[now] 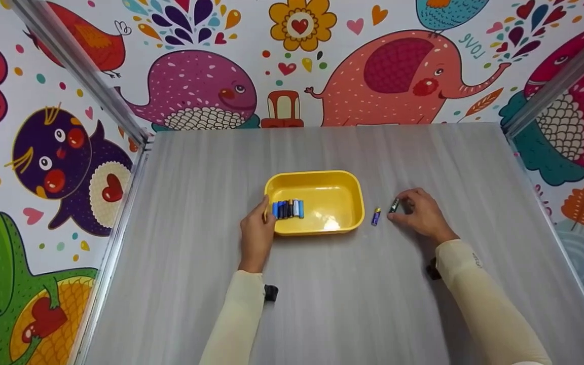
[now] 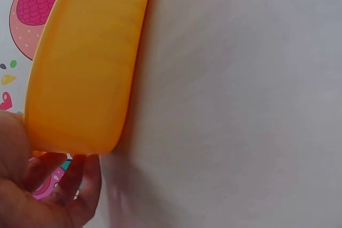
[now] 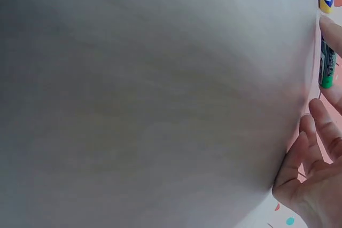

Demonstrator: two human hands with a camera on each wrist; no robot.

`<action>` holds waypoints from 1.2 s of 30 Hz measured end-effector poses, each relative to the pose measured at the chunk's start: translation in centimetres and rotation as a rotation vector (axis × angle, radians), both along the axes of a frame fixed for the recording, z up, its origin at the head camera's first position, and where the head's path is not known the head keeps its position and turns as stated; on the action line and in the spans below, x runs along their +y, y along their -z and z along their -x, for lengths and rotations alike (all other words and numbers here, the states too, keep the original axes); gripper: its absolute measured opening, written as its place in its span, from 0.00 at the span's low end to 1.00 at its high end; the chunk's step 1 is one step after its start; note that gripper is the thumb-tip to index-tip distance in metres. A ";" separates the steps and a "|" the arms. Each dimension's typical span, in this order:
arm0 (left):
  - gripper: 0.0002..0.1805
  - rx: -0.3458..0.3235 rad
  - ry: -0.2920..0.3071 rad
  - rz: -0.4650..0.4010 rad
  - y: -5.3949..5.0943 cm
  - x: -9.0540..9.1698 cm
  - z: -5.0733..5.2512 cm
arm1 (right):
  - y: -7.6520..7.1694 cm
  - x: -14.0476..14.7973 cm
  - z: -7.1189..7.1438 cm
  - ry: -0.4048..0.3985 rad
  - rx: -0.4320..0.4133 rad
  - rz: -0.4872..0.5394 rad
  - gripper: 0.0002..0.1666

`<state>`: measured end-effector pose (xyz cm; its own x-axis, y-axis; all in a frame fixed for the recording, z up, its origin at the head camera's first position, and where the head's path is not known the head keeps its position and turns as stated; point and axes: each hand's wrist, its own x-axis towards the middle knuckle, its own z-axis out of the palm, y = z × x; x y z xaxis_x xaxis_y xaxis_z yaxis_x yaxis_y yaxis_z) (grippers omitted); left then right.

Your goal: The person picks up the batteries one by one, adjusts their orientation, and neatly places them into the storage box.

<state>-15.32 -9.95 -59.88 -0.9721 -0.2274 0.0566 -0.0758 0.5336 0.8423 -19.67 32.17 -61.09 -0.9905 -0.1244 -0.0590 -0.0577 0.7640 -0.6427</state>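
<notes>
A yellow tray point(image 1: 322, 175) stands on the table, and my left hand point(image 1: 257, 238) grips its left rim. The left wrist view shows the tray's outer side point(image 2: 85, 68), with the fingers point(image 2: 91, 185) against its end. Several batteries point(image 1: 287, 209) lie side by side in a row at the tray's left end. Right of the tray, my right hand point(image 1: 421, 215) pinches a dark battery with a green end point(image 3: 327, 65) between thumb and index finger. A blue-purple battery with a yellow end point(image 1: 376, 216) lies on the table between the tray and that hand.
The grey table point(image 1: 195, 304) has metal frame posts point(image 1: 79, 76) at its back corners. Printed panels with cartoon animals point(image 1: 201, 91) enclose the back and sides. A black strap piece point(image 1: 270, 292) shows at the left wrist.
</notes>
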 end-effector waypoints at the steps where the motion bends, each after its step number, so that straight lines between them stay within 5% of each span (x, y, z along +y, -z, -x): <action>1: 0.29 -0.004 -0.001 -0.001 0.0 0.0 0.0 | -0.1 -0.1 0.0 0.001 -0.003 0.006 0.30; 12: 0.29 -0.015 -0.003 0.006 0.1 -0.1 -0.1 | -2.0 -2.3 0.6 -0.015 0.069 0.038 0.32; 28: 0.29 -0.016 -0.007 -0.003 0.1 0.0 0.0 | -5.6 -7.7 1.5 -0.045 0.059 0.090 0.33; 36: 0.29 -0.006 -0.002 0.001 0.0 0.0 0.0 | -6.6 -10.8 2.2 -0.128 0.083 0.151 0.33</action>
